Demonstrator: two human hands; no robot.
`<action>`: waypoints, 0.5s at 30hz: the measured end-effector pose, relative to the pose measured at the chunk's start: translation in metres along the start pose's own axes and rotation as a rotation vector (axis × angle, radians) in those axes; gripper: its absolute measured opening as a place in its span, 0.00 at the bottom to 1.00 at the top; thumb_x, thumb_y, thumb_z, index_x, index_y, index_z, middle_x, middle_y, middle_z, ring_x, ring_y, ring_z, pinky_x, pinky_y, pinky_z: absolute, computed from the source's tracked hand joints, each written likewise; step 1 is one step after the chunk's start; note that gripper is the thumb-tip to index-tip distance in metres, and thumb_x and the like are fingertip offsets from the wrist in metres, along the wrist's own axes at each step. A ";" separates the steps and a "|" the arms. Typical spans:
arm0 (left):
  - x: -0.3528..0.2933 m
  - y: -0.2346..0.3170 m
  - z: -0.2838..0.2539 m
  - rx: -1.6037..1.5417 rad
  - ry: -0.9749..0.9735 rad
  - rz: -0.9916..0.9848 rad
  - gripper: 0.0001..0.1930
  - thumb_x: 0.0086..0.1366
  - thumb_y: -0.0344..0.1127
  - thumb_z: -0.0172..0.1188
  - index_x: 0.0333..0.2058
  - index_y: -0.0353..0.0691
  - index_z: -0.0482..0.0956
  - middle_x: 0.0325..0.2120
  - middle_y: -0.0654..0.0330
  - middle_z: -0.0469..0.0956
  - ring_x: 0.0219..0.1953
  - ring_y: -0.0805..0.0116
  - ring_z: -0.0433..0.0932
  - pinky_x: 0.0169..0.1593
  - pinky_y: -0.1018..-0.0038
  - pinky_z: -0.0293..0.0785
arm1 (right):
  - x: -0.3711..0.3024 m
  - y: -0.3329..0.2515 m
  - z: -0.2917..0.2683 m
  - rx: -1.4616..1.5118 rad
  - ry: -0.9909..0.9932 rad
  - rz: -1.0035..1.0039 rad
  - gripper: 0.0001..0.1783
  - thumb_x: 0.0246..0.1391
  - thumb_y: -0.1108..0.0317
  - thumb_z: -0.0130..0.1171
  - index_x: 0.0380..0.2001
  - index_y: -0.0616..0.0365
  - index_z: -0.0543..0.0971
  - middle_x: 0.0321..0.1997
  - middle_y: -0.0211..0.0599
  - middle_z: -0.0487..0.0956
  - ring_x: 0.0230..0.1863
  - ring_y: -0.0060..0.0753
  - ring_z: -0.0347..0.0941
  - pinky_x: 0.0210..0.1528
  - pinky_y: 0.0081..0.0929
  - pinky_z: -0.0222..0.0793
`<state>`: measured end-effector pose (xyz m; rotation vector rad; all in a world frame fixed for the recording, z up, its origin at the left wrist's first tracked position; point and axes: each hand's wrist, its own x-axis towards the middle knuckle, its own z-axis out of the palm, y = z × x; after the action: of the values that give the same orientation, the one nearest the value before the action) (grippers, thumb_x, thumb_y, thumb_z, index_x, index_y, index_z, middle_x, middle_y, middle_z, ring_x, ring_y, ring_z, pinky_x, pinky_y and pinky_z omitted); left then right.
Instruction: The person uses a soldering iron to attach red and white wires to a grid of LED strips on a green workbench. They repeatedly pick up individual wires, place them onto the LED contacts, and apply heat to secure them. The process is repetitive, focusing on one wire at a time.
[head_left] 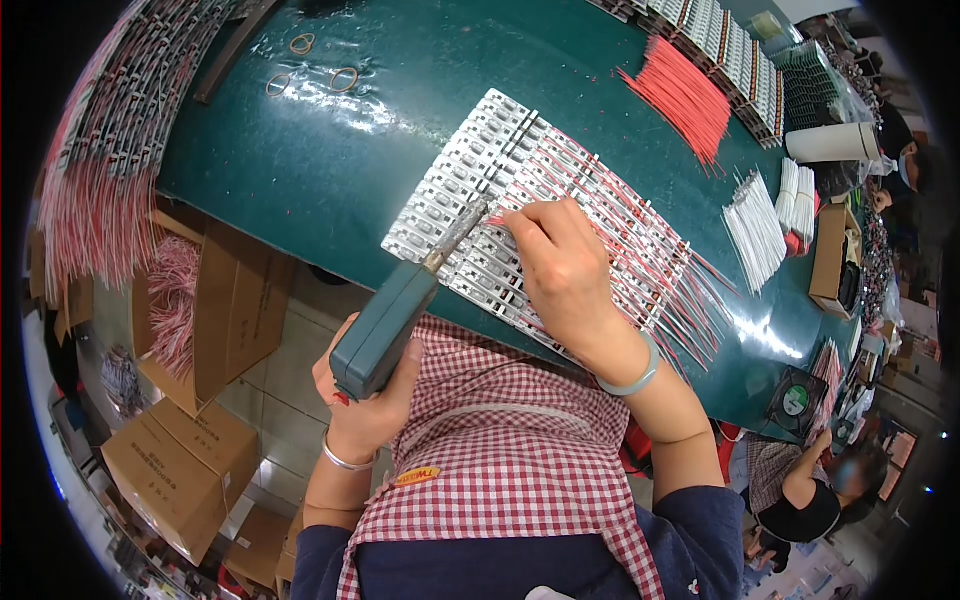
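My left hand (375, 405) is wrapped around a boxy dark green soldering gun (385, 320). Its grey metal tip reaches up and right over a panel of white modules (445, 185) that lies slanted on the table. My right hand (565, 255) is closed in a pinch on a thin red wire (496, 219), close beside the gun's tip. Under and beyond that hand, many red and white wires (700, 300) run off the panel's right part. The exact contact between tip, wire and module is too small to make out.
Loose red wires (680, 95) and white wires (753, 230) lie on the green table (290, 190) at right. Stacked panels (715, 40) stand at the far right; wired ones (120, 150) hang at left. Cardboard boxes (180, 470) sit lower left. Another person (810, 490) works at lower right.
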<state>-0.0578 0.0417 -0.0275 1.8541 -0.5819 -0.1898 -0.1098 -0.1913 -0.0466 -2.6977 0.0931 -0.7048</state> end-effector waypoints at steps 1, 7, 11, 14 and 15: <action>0.001 0.000 0.000 0.003 -0.007 0.001 0.11 0.54 0.21 0.69 0.38 0.28 0.82 0.34 0.52 0.83 0.32 0.65 0.83 0.36 0.75 0.77 | 0.000 0.000 0.000 -0.003 -0.006 -0.002 0.16 0.40 0.81 0.60 0.37 0.66 0.80 0.36 0.39 0.76 0.37 0.39 0.73 0.32 0.31 0.73; 0.002 0.002 0.001 -0.011 -0.030 -0.023 0.09 0.54 0.20 0.68 0.36 0.28 0.82 0.32 0.53 0.82 0.31 0.65 0.82 0.34 0.75 0.76 | -0.001 0.000 0.002 -0.013 -0.006 -0.013 0.15 0.40 0.81 0.60 0.36 0.66 0.81 0.36 0.39 0.75 0.37 0.39 0.73 0.32 0.30 0.73; 0.001 0.001 0.002 -0.016 -0.049 -0.071 0.09 0.54 0.20 0.67 0.35 0.28 0.81 0.31 0.53 0.82 0.30 0.65 0.82 0.33 0.75 0.76 | -0.001 0.000 0.003 -0.024 -0.014 -0.010 0.15 0.40 0.81 0.60 0.36 0.67 0.81 0.35 0.39 0.75 0.37 0.39 0.72 0.33 0.31 0.73; -0.001 0.000 0.001 0.002 -0.069 -0.085 0.09 0.53 0.20 0.67 0.35 0.29 0.82 0.31 0.53 0.81 0.29 0.65 0.81 0.32 0.75 0.76 | 0.000 0.000 0.003 -0.032 -0.007 -0.020 0.15 0.40 0.80 0.60 0.36 0.67 0.81 0.35 0.39 0.75 0.37 0.39 0.72 0.33 0.31 0.73; -0.001 0.000 0.001 0.011 -0.073 -0.078 0.09 0.53 0.20 0.68 0.35 0.29 0.82 0.31 0.53 0.81 0.29 0.65 0.81 0.32 0.75 0.75 | 0.000 0.000 0.002 -0.033 -0.011 -0.018 0.14 0.40 0.80 0.60 0.36 0.67 0.81 0.35 0.39 0.75 0.37 0.39 0.72 0.34 0.31 0.73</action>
<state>-0.0592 0.0415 -0.0284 1.8882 -0.5627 -0.3079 -0.1086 -0.1904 -0.0484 -2.7364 0.0784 -0.7001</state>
